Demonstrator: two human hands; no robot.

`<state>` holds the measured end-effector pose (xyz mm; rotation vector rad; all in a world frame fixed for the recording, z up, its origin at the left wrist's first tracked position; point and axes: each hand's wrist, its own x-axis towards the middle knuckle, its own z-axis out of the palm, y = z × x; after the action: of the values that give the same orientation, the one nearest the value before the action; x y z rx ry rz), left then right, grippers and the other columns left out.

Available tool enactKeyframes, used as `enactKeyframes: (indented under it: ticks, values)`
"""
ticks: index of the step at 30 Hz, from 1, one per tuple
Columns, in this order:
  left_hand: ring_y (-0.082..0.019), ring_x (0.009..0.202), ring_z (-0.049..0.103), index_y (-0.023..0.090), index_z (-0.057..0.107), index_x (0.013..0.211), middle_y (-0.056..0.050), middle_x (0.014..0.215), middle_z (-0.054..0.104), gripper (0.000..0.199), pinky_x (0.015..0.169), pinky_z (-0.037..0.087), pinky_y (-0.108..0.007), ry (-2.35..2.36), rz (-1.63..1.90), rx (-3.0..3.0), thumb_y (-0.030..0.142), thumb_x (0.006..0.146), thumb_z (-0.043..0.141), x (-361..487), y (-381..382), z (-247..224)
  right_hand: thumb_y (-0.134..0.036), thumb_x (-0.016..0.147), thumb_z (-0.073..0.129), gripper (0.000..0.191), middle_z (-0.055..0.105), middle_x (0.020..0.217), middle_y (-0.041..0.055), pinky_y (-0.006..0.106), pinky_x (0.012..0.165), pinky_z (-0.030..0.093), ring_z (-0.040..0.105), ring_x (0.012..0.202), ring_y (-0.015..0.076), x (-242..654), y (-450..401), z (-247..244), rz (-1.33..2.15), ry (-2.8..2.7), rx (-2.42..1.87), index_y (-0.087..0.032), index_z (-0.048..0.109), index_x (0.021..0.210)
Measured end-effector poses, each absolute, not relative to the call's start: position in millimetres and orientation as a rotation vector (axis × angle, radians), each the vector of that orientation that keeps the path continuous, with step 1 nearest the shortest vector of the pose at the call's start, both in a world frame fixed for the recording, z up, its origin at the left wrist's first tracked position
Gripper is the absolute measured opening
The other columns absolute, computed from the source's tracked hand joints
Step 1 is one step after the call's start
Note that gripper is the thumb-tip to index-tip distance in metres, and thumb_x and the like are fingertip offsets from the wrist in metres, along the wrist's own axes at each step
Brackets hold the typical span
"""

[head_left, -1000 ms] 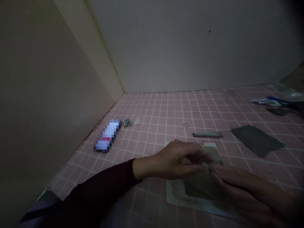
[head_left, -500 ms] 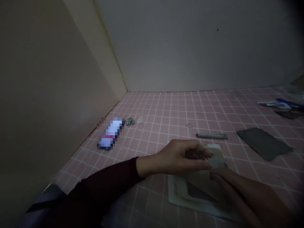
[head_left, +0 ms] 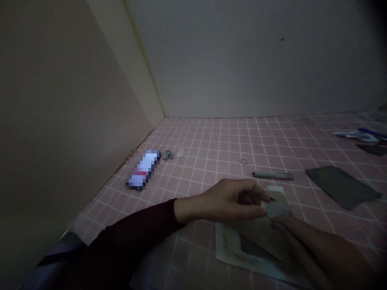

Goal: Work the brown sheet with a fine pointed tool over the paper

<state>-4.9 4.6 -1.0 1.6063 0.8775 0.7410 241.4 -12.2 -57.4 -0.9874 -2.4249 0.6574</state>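
My left hand [head_left: 231,200] reaches in from the left in a dark sleeve, its fingers curled and closed around something small that I cannot make out. Against its fingertips, my right hand [head_left: 294,227] pinches a small pale greyish piece [head_left: 276,208]; that hand is dim and partly blurred. Both hands are over a stained white sheet [head_left: 225,245] with a brownish flat piece and a dark grey patch [head_left: 256,246] on it. A grey rod [head_left: 273,175] lies just beyond the hands.
A lit phone [head_left: 143,169] lies at left, beside small metal pieces [head_left: 167,155]. A small ring [head_left: 244,160] is beyond the rod. Dark grey sheet [head_left: 343,186] at right, with packets [head_left: 359,135] behind it. Walls [head_left: 226,60] bound the pink checked tabletop [head_left: 202,141].
The view has shifted slightly, so the tabletop objects appear a little further right. The fingertips have moved slightly around the pale piece, which shows more plainly now.
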Motion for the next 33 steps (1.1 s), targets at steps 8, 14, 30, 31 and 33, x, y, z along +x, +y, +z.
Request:
enactKeyframes:
  ticks: [8, 14, 30, 31, 33]
  values:
    - [-0.012, 0.079, 0.064, 0.012, 0.067, 0.100, -0.006, 0.096, 0.068, 0.017, 0.077, 0.053, -0.026, 0.783, 0.729, 1.483, 0.018, 0.084, 0.070, -4.3, 3.6, 1.5, -0.027, 0.094, 0.046, 0.022, 0.076, 0.088, 0.0047, 0.025, 0.052, 0.056, 0.074, 0.069, 0.0221, 239.5, -12.2, -52.3, 0.703, -2.384, -0.973, -0.027, 0.064, 0.106]
    - [-0.014, 0.085, 0.062, 0.014, 0.068, 0.097, -0.005, 0.094, 0.065, 0.015, 0.081, 0.051, -0.028, 0.725, 0.753, 1.473, 0.021, 0.084, 0.070, -4.4, 4.9, -4.5, -0.030, 0.093, 0.050, 0.018, 0.073, 0.080, 0.0030, 0.025, 0.052, 0.052, 0.069, 0.062, 0.0187, 233.5, -12.1, -43.8, 0.811, -2.315, -0.988, -0.027, 0.066, 0.099]
    - [-0.013, 0.079, 0.057, 0.015, 0.064, 0.100, -0.003, 0.089, 0.062, 0.014, 0.069, 0.046, -0.023, 0.862, 0.717, 1.750, 0.024, 0.088, 0.066, -7.3, 0.3, -0.6, -0.043, 0.095, 0.048, 0.028, 0.031, 0.048, -0.0105, 0.018, 0.035, 0.018, 0.020, 0.037, 0.0061, 223.9, -3.1, -5.8, 2.310, -1.465, -0.987, -0.020, 0.055, 0.080]
    - [-0.013, 0.079, 0.056, 0.015, 0.064, 0.099, -0.003, 0.089, 0.061, 0.015, 0.069, 0.045, -0.023, 0.867, 0.719, 1.684, 0.025, 0.088, 0.066, -6.9, 0.2, -1.5, -0.041, 0.096, 0.047, 0.029, 0.034, 0.050, -0.0088, 0.019, 0.039, 0.023, 0.028, 0.040, 0.0072, 223.0, -5.2, -7.0, 2.086, -1.696, -0.997, -0.020, 0.054, 0.077]
    - [-0.012, 0.077, 0.055, 0.015, 0.062, 0.099, -0.002, 0.088, 0.059, 0.017, 0.068, 0.045, -0.023, 0.860, 0.724, 1.528, 0.026, 0.087, 0.067, -5.8, 0.1, -3.5, -0.032, 0.097, 0.046, 0.026, 0.044, 0.059, -0.0045, 0.022, 0.050, 0.031, 0.041, 0.052, 0.0097, 221.4, -8.9, -9.8, 1.539, -2.078, -0.982, -0.019, 0.054, 0.076]
